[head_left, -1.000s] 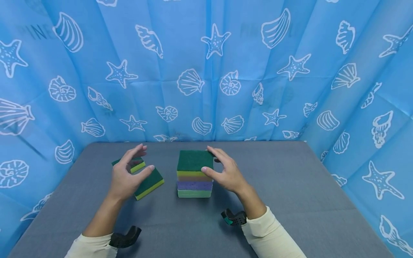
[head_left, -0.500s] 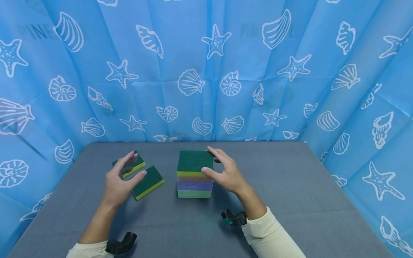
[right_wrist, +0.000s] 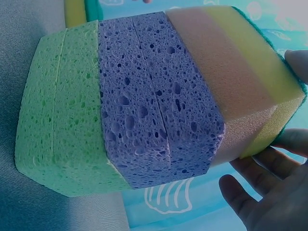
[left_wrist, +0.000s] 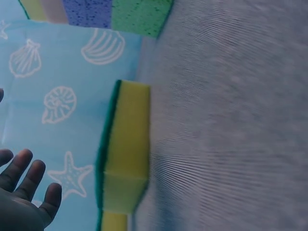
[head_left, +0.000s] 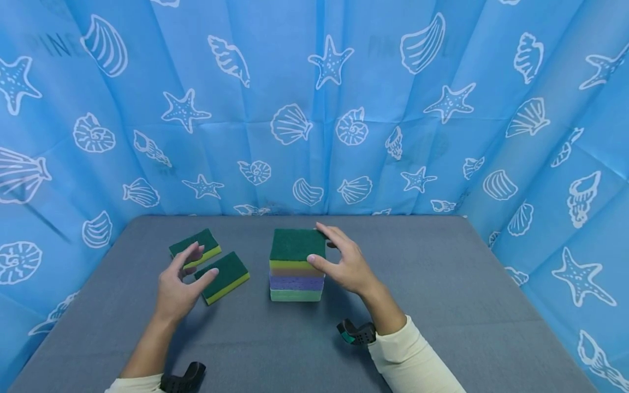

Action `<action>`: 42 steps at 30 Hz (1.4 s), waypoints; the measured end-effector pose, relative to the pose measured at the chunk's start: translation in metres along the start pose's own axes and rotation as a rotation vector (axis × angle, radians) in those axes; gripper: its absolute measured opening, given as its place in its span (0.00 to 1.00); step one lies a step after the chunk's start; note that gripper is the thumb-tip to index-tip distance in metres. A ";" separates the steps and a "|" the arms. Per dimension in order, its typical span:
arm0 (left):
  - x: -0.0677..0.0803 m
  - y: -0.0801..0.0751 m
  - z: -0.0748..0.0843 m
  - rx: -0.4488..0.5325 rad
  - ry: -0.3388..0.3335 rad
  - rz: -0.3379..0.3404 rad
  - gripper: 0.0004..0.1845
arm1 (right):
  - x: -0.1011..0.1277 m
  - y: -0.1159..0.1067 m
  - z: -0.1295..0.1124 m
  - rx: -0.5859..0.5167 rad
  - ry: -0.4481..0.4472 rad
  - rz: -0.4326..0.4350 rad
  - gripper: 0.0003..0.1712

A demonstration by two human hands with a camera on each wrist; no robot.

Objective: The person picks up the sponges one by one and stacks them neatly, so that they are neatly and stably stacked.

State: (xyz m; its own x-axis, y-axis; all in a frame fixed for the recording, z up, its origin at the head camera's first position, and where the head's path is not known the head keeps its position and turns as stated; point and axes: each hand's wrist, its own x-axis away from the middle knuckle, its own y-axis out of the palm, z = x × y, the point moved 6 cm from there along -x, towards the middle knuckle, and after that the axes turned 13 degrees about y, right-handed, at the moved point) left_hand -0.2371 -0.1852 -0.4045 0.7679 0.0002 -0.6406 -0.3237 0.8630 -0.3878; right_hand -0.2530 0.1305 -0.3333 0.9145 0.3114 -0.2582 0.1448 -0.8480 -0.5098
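Observation:
A stack of sponges (head_left: 297,281) stands mid-table: pale green layers below, then purple, pinkish-tan, and a green-and-yellow scouring sponge (head_left: 297,244) on top. My right hand (head_left: 346,265) holds that top sponge by its right side, thumb at the near edge, fingers toward the far corner. In the right wrist view the fingers lie beside the upper layers. Left of the stack, two more green-and-yellow scouring sponges lie flat, one nearer (head_left: 226,275) and one farther (head_left: 195,242). Over their left ends hovers my left hand (head_left: 178,292), thumb and fingers spread, nothing held.
A grey cloth covers the table (head_left: 275,349). Behind it and at both sides hangs a blue curtain (head_left: 295,164) with shells and starfish. Black wrist devices sit at the left cuff (head_left: 184,379) and right cuff (head_left: 357,332).
My left hand has drawn left and nearer to me, lower over the two loose sponges, uncovering more of them. The right hand and the stack have stayed in place.

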 end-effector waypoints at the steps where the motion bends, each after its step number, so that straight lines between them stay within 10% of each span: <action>1: 0.002 0.000 -0.002 -0.003 -0.007 -0.003 0.33 | 0.000 0.000 -0.001 0.001 0.000 0.000 0.35; 42: 0.034 0.009 -0.063 0.000 -0.341 -0.304 0.49 | -0.001 0.003 -0.001 -0.010 -0.006 0.003 0.34</action>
State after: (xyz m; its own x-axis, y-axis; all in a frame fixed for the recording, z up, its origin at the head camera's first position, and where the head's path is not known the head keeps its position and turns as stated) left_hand -0.2483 -0.2090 -0.4714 0.9663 -0.0868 -0.2424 -0.0554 0.8494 -0.5249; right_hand -0.2532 0.1272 -0.3335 0.9128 0.3111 -0.2645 0.1457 -0.8533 -0.5007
